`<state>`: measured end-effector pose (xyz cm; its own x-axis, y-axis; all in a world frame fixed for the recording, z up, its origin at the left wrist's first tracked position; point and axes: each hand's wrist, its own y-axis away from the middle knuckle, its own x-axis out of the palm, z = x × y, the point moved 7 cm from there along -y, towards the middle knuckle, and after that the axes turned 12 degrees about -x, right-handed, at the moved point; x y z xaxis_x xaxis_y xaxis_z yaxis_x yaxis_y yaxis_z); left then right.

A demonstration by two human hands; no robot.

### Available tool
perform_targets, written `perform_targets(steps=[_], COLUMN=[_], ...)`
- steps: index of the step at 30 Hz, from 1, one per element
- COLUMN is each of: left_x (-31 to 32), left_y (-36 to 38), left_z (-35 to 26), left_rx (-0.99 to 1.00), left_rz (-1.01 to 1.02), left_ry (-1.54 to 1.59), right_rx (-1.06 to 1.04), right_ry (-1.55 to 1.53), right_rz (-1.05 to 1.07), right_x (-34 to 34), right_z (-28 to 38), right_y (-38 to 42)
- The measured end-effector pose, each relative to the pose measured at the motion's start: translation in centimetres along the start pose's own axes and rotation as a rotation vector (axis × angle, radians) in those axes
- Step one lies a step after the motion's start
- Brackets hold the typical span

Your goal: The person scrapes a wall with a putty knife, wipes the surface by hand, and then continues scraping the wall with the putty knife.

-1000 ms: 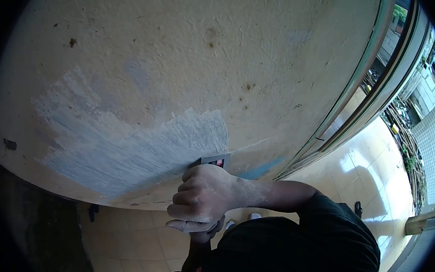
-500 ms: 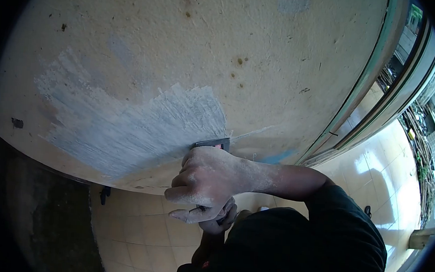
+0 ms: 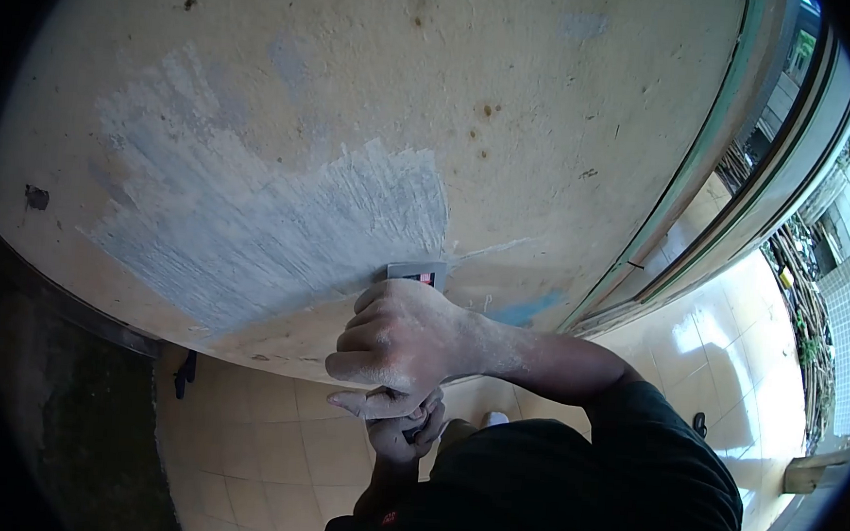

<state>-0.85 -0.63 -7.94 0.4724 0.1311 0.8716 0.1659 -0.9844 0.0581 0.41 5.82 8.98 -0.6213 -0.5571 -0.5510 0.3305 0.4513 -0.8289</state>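
My right hand [image 3: 391, 336], dusted with pale powder, is closed around a putty knife. The knife's flat grey blade [image 3: 417, 269], with a small red and black label, shows above my knuckles against the wall [image 3: 568, 157]; its handle is hidden in my fist. To the blade's left spreads a patch of whitish-grey filler [image 3: 272, 227] with slanting streaks. Below, close to my right hand's fingers, my left hand [image 3: 397, 439] is curled around something dark, mostly hidden.
Beige tiles [image 3: 268, 441] cover the floor under the wall's lower edge. On the right stands a green-edged door or window frame [image 3: 683, 189], with bundled sticks [image 3: 805, 333] beyond it. A dark ground strip [image 3: 94, 421] lies at lower left.
The view has shifted a little. The blade now shows more of its face and looks lighter. Both hands have moved slightly left in view and keep their grips.
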Motion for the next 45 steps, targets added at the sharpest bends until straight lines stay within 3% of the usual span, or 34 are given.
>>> perform_targets(steps=[1, 4, 5, 10, 13, 16, 18, 20, 26, 31, 33, 34, 36, 38, 40, 43, 45], left_x=[0.2, 1.0, 2.1, 0.2, -0.3, 1.3, 0.9, 0.6, 1.2, -0.5, 0.7, 1.6, 1.1, 1.7, 1.5, 0.9, 1.8], left_y=[0.0, -1.5, -2.2, -0.8, -0.5, -1.7, -2.1, -1.6, -1.8, -0.7, -1.0, -1.0, -1.8, -2.5, -2.2, -0.8, -0.9], left_z=[-0.3, 0.3, -0.2, 0.1, -0.6, -0.6, -0.1, -0.2, 0.3, 0.3, -0.2, -0.3, -0.4, -0.9, -0.6, 0.1, -0.1], left_rx=[0.067, -0.026, 0.026, 0.036, 0.182, 0.229, 0.166, 0.239, 0.209, 0.201, 0.201, 0.193, 0.169, 0.25, 0.221, 0.154, 0.167], left_rz=[0.087, 0.108, 0.174, 0.142, 0.08, 0.07, 0.099, 0.143, 0.073, 0.007, 0.096, 0.17, 0.124, 0.195, 0.224, 0.092, 0.117], left_ry=[-0.059, 0.053, -0.018, -0.02, -0.054, -0.047, 0.003, -0.021, -0.059, -0.054, -0.094, -0.114, -0.086, -0.263, -0.182, -0.101, -0.12], right_rx=[-0.014, -0.027, 0.008, -0.024, -0.057, -0.021, -0.018, -0.027, -0.023, 0.017, 0.006, 0.006, 0.007, 0.042, 0.032, 0.003, 0.015], right_ry=[0.017, 0.071, 0.077, 0.064, 0.159, 0.219, 0.245, 0.26, 0.278, 0.243, 0.247, 0.278, 0.299, 0.363, 0.378, 0.331, 0.306], right_rz=[0.001, 0.063, 0.081, 0.063, 0.151, 0.098, 0.135, 0.174, 0.285, 0.175, 0.128, 0.167, 0.207, 0.233, 0.292, 0.246, 0.237], right_x=[0.0, -0.7, -1.4, 0.0, 1.1, 0.0, 0.6, 1.1, 1.2, 1.7, 1.4, 1.0, 0.3, -0.1, 1.1, 2.2, 1.7], right_z=[-0.1, 0.0, -0.2, 0.1, 0.2, -0.5, -0.3, 0.1, -0.4, 0.4, 0.1, 0.0, -0.2, -0.6, -0.5, 0.0, -0.5], right_y=[0.3, -0.5, -0.8, 0.4, 0.7, 0.2, 0.4, 0.6, 0.2, 1.0, 0.7, 0.4, -0.3, -0.7, 0.1, 0.7, 0.4])
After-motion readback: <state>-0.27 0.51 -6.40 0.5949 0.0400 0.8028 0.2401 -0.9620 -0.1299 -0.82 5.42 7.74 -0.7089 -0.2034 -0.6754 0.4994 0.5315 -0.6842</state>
